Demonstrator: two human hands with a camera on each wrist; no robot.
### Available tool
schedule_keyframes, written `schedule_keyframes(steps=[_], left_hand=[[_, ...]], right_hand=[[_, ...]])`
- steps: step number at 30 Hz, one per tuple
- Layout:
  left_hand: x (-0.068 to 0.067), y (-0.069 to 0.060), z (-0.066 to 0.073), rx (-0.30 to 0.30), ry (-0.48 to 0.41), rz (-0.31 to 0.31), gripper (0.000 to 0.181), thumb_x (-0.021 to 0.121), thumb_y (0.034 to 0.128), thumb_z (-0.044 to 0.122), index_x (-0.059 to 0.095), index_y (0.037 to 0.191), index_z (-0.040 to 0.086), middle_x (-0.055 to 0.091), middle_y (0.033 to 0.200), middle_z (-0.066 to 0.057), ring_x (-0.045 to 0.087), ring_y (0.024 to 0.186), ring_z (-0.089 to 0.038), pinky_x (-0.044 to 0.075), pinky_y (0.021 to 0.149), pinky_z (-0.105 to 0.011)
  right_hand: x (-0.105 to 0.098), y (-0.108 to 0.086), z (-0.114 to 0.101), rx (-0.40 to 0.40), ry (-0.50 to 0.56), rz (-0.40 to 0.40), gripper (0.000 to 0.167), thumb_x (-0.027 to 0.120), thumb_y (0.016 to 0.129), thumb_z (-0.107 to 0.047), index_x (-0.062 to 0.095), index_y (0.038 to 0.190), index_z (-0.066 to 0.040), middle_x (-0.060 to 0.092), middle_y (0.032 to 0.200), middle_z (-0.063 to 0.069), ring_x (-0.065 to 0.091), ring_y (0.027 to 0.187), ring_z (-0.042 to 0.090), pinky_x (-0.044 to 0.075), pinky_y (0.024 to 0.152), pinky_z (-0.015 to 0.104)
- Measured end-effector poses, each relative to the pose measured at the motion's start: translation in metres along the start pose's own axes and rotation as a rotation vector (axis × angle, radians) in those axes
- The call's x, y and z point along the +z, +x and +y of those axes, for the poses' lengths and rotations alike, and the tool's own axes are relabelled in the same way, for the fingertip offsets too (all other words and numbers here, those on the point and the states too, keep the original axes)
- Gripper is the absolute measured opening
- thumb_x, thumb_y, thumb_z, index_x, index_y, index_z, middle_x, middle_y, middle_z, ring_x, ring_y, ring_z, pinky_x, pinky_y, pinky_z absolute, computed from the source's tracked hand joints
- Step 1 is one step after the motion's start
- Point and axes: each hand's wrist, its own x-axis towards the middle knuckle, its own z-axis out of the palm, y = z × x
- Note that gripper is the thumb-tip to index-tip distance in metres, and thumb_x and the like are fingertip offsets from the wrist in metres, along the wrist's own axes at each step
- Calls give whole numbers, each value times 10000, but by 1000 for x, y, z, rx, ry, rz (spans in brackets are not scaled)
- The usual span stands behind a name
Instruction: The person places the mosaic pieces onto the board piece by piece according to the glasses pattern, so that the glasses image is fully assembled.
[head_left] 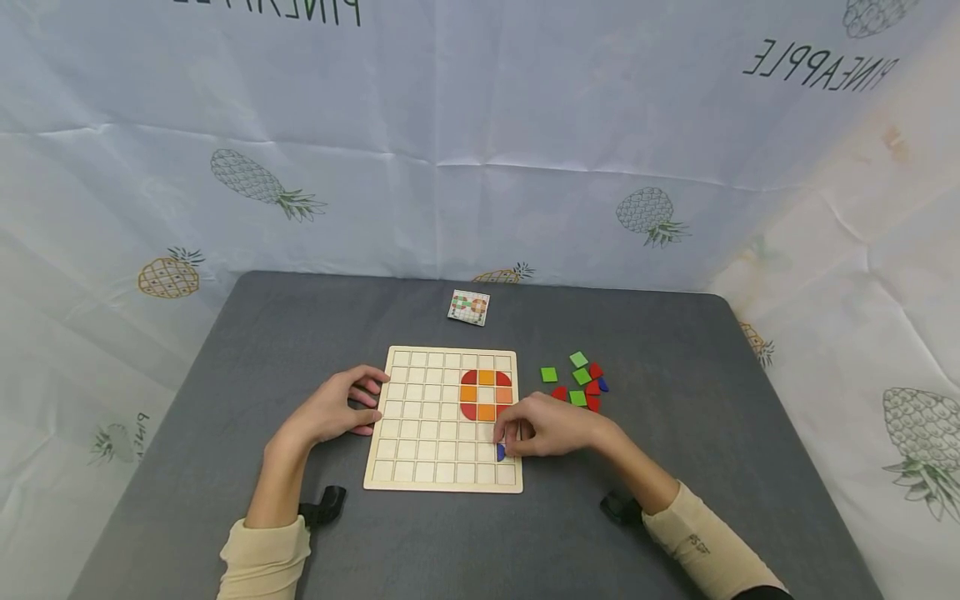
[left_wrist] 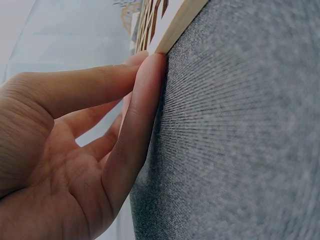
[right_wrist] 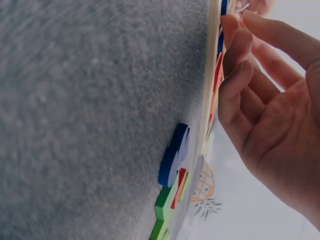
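Observation:
A pale wooden grid board point(head_left: 405, 451) lies on the table, with a ring of red and orange pieces point(head_left: 486, 412) at its upper right. At the board's left edge, my left hand point(head_left: 330, 406) rests its thumb and fingertips, spread apart; in the left wrist view the fingertips of that hand point(left_wrist: 90, 135) touch the wooden rim point(left_wrist: 182, 25). My right hand point(head_left: 551, 425) is over the lower right cells, thumb and curled fingers at a blue piece point(head_left: 500, 452). Blue also shows beside the fingers of the right hand point(right_wrist: 270, 95) in the right wrist view; the fingertips partly hide it.
Right of the board lie several loose green pieces point(head_left: 549, 375), red pieces point(head_left: 596, 371) and some blue point(head_left: 603, 385). A small patterned card point(head_left: 468, 307) is behind the board. Beyond the grey table point(head_left: 300, 325) hangs a pineapple-print cloth point(head_left: 450, 83).

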Motion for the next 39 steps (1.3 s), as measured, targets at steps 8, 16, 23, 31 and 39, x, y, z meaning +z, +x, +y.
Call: schedule_keyframes(steps=[8,16,23,31,39], left_hand=[[0,0,1,0,1,2,563,766,962,-46,550,1481,-24,543,1283,-242,613,1060,-293,691,708,-379],[1,0,0,4,1,3,563,768,960,-49,550,1479,-27,542,1270,-239,609,1062,-296,693,708,-379],[1,0,1,1,-3,3,555,763,963,-50,553,1476,-24,540,1270,-237,609,1054,-294,693,708,-369],[1,0,2,3,4,2,548,758,965,-54,554,1474,-26,537,1273,-240,606,1050,-292,693,711,-364],[1,-1,1,0,-1,0,558,761,968,-45,549,1483,-20,534,1288,-242,605,1062,-293,694,714,-378]], right_hand=[[-10,-11,2,14,1,47,125,786,998,-135,784,1123,-129,729,908,-90,589,722,-11,547,676,174],[-20,-31,17,86,26,101,275,843,946,-102,770,1211,-115,772,1050,15,640,798,37,603,735,217],[-25,-47,33,154,9,155,265,872,921,-114,770,1166,-108,748,1065,38,624,792,53,589,723,214],[-26,-52,44,199,-69,214,173,847,943,-126,787,1105,-130,748,1046,-5,606,771,18,571,690,208],[-27,-49,46,202,-128,229,104,847,958,-194,795,1038,-155,737,960,-59,595,757,-7,536,667,197]])
